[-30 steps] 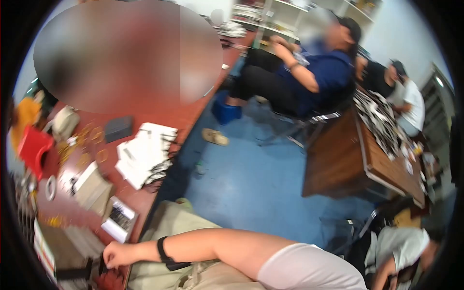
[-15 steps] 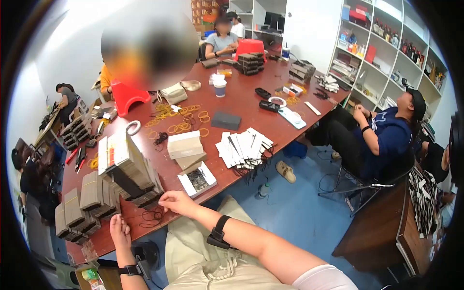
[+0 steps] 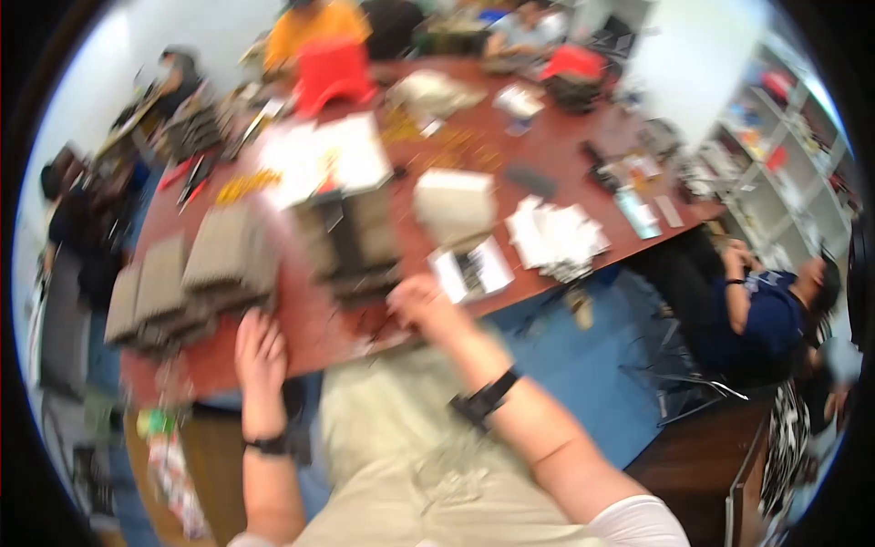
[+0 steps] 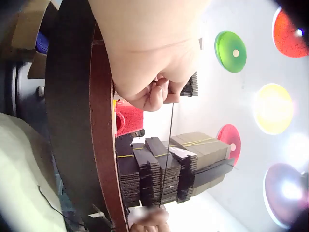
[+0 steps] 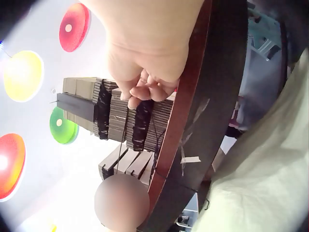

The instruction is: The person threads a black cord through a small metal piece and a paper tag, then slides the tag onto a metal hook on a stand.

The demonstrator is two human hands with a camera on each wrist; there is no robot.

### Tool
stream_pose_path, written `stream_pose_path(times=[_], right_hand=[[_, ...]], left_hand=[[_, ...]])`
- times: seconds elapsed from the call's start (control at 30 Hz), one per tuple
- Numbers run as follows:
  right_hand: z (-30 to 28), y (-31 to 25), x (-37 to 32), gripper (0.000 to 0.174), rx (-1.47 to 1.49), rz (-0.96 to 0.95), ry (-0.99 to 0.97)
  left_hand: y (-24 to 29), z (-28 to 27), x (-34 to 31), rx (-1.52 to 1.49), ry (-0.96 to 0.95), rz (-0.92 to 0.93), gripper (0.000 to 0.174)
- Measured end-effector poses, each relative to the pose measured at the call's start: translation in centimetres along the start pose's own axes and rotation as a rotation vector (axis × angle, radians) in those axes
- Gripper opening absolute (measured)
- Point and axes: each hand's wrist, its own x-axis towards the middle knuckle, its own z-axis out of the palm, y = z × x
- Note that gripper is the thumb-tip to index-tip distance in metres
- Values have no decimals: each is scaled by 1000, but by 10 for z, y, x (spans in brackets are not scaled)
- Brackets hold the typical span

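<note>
My left hand [image 3: 262, 351] and right hand [image 3: 424, 305] pinch a dark cord [image 4: 169, 145] between them; near cardboard stacks [image 4: 149, 179] are banded, cord work appears unfinished.

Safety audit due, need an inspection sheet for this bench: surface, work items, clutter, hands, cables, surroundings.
Surface: red-brown table, crowded.
Job's things: black cord stretched between the hands; card stacks nearby.
Clutter: yellow bands, white strips, open white box, red stool, all on the table.
Grippers: bare left hand and right hand, each pinching the cord.
Cables: nothing seen for certain; head view blurred.
Surroundings: seated person in blue; shelves at right.
</note>
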Motion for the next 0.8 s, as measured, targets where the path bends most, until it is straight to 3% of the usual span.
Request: stream_pose_path(times=[0.03, 0.07, 0.1, 0.13, 0.4, 0.53, 0.63, 0.73, 0.77, 0.8], right_hand=[[-3, 3, 4, 6, -18, -126, -27], [-4, 2, 6, 5, 167, -4, -3], [6, -7, 3, 5, 169, 66, 130], [2, -2, 5, 7, 179, 49, 116], [13, 3, 4, 12, 377, -107, 133], [15, -4, -4, 13, 253, -79, 203], [15, -14, -12, 10, -222, -11, 332], [13, -6, -15, 8, -928, -274, 354], [23, -17, -20, 9, -1208, -224, 393], [24, -18, -21, 10, -1224, -264, 386]], left_hand=[[0, 18, -1, -22, 203, 2, 26], [4, 15, -2, -37, 101, -15, 26], [3, 5, 1, -77, -37, -34, 20], [6, 8, 3, -49, -117, -69, 15], [9, 3, -3, -68, -112, -39, 15], [9, 0, -3, -83, -134, -53, 15], [8, -4, -2, -68, -180, -47, 15], [8, -4, -2, -172, -192, -39, 16], [9, -3, -3, -186, -161, -50, 17], [9, -2, -2, -164, -168, -49, 17]])
